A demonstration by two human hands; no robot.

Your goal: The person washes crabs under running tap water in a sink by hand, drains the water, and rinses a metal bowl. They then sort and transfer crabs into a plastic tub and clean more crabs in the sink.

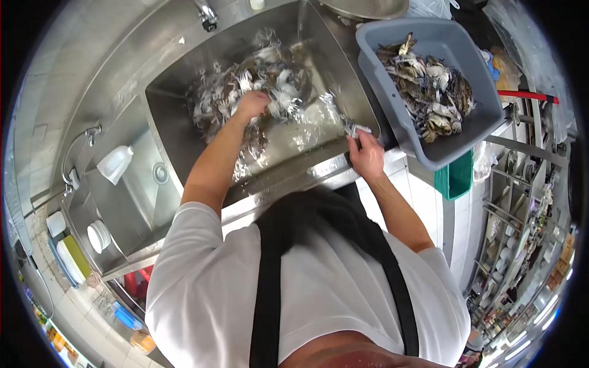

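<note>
A pile of wet crabs (279,86), with pale legs and dark shells, lies in shallow water in the deep steel sink (165,101). My left hand (253,105) reaches into the pile with its fingers curled down; what is between them is hidden. At the sink's near right corner, my right hand (368,153) is closed on a small crab (354,129), holding it by the rim. More crabs (429,89) fill the bottom of a grey plastic tub (392,116) standing to the right of the sink.
A faucet (207,15) hangs over the back of the sink. On the left is a second, smaller basin (138,184) with a white jug (115,164) and stacked white dishes (98,237). A green bin (454,176) is below the tub, and metal shelves (506,214) stand at the right.
</note>
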